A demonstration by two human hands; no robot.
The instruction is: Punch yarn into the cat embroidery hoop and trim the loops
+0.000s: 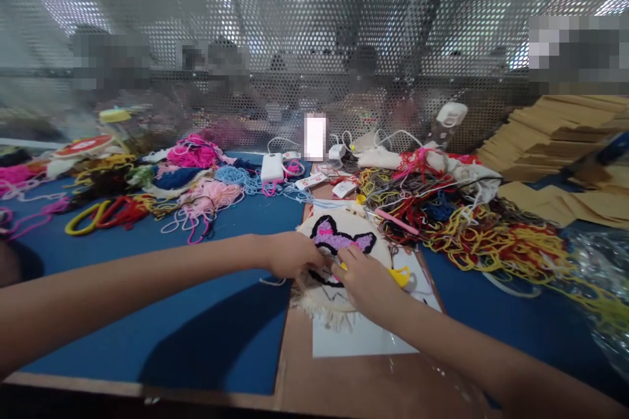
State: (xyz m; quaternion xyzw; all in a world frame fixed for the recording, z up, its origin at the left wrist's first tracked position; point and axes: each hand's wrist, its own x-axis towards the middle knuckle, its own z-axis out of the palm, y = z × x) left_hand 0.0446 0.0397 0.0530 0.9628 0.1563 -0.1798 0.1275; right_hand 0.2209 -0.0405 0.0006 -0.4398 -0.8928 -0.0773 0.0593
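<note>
Both hands are meeting over the hoop: I am pressing my left hand, closed, on its rim, while my right hand is gripping yellow scissors just beside the purple tufting. I judge small snips, with the hoop pinned flat, are working best.

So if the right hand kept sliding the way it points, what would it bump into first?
Probably the left hand. The right hand points up-left across the embroidery hoop, and they nearly touch already. Depth is hard to judge.
</note>
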